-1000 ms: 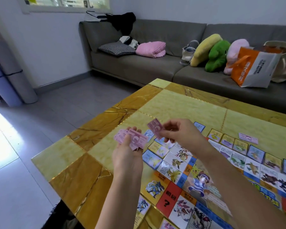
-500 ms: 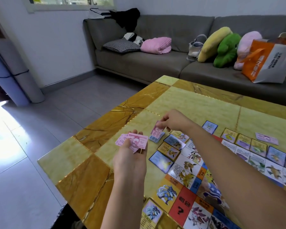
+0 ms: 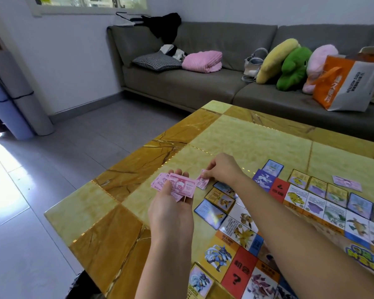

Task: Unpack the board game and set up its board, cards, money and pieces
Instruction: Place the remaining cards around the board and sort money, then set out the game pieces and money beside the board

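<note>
**Pink money out at the table's corner**

The left hand grips a fan of pink paper banknotes. At its 3 o'clock, the right hand pinches a single pink banknote low over the glossy yellow marble table. The right forearm crosses the colourful game board. One lone pink note lies at 2 o'clock. The grey sofa at 12 holds three plush cushions.

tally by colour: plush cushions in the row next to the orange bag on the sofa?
Yellow plush: 1
Green plush: 1
Pink plush: 1
Total: 3
</note>
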Demonstrator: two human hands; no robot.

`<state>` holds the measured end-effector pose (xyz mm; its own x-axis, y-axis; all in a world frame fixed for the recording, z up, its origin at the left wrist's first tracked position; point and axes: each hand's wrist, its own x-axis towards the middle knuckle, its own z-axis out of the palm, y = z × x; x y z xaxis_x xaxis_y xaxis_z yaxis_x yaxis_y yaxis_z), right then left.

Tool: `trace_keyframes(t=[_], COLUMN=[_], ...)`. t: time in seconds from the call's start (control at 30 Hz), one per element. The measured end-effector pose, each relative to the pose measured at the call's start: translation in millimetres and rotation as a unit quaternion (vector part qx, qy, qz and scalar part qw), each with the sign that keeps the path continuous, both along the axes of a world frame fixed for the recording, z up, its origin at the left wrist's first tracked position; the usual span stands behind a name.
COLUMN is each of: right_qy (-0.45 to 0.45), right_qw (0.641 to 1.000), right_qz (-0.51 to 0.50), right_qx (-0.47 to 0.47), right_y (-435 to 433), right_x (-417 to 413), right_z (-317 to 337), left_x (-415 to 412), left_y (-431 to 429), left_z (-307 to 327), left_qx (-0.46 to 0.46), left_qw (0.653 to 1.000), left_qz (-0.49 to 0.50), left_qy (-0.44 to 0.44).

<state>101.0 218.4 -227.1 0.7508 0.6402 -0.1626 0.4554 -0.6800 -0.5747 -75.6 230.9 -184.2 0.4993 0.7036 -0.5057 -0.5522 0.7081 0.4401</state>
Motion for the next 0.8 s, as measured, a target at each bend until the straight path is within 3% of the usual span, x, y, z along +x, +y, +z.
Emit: trace_keyframes(t=[0.3,0.5,0.6,0.7,0.8], right_qy=[-0.101,-0.090,-0.063,-0.080,-0.106], right_qw=[0.994,0.991,0.987,0.975,0.965], right_qz=[-0.032,-0.055,-0.052,-0.035,-0.013], right_qx=[-0.016,0.083,0.142,0.203,0.238], right_y=[-1.0,-35.8,-77.2,-126.1,-171.9], right_x=[-12.9,-30.7,-42.1,-60.6,-80.7], right_z=[0.9,22.9,50.5,82.2,111.0], left_x=[2.7,5.8,6.9,7.1,4.3], left_y=[0.5,-6.9,-20.0,-43.5,-68.1], left_z=[-1.4,0.5,4.8,14.7,17.6], left_qx=[-0.023,-0.029,0.016,0.117,0.301], left_qw=[0.999,0.997,0.986,0.940,0.830], left_qz=[-0.031,-0.064,-0.156,-0.316,-0.470], left_qy=[-0.028,-0.045,-0.049,-0.055,-0.003])
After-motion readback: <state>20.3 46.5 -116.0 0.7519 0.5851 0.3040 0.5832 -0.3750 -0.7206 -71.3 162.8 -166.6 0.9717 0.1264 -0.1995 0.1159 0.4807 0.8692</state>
